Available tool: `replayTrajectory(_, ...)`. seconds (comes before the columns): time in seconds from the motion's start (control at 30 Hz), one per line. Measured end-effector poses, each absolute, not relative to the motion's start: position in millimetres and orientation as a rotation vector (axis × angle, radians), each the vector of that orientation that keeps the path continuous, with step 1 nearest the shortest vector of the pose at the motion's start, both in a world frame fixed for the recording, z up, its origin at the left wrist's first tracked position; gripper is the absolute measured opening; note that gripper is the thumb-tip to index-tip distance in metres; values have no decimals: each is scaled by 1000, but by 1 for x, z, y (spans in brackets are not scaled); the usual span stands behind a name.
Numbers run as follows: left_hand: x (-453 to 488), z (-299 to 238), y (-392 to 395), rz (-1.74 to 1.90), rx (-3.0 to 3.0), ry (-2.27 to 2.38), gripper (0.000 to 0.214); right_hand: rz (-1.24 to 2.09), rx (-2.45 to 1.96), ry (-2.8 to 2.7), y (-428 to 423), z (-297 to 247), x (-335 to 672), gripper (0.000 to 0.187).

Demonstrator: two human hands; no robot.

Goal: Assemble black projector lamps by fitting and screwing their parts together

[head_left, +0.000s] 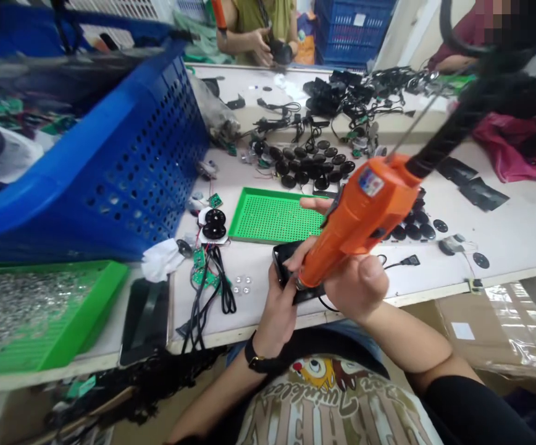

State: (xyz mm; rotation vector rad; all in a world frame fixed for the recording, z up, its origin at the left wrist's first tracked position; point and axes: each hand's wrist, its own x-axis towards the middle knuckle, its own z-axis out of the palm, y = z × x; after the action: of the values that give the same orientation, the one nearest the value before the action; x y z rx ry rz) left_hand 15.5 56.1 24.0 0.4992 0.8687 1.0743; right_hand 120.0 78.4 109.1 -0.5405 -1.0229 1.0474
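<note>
My right hand [358, 287] is wrapped round an orange electric screwdriver [358, 210], with one finger stretched out past the tool's far side. The screwdriver slants down to the left, and its tip end meets a black plastic housing [284, 252] close to the table's front edge. Gripping that housing from the left is my left hand [281, 303], its fingers beside the tool's tip. A black cable comes out from under the housing. Both hands and the tool cover most of the housing, so its inside is hidden.
A green perforated tray [268, 216] lies just beyond the housing. On the left stand a large blue basket [147, 123] and a green tray of small metal parts [105, 278]. Black round parts [312, 162], cables [224, 281] and circuit boards [205, 278] lie around. Another person [263, 31] sits opposite.
</note>
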Motion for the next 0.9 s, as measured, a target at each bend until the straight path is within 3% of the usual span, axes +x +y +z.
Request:
replayTrajectory(0.43, 17, 24, 53, 1134, 495, 866, 68, 1022, -627, -945, 81, 130, 112, 54)
replayTrajectory(0.9, 16, 16, 53, 1088, 379, 928, 83, 1291, -686, -890, 60, 136, 128, 57)
